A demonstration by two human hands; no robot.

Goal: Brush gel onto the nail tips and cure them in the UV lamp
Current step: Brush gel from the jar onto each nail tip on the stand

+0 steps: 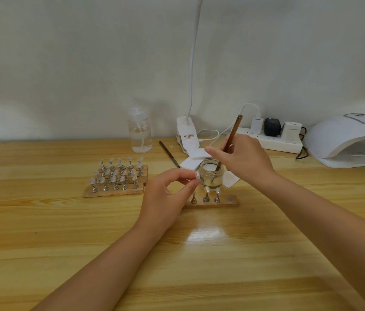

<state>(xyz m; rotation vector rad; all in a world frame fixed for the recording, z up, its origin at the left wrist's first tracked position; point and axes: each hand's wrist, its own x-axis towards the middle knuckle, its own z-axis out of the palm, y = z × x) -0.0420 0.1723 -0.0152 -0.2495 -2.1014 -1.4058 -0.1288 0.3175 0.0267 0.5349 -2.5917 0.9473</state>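
My left hand pinches a nail tip on its small stand just left of a small glass jar. My right hand grips a brown-handled brush, whose tip dips into the jar. In front of the jar lies a wooden strip holder carrying three nail tips on metal stands and one bare magnet spot. The white UV lamp sits at the far right, its display lit.
Stacked wooden holders with several nail tips stand to the left. A clear bottle, a clip lamp base, white pads, a second brush and a power strip line the back.
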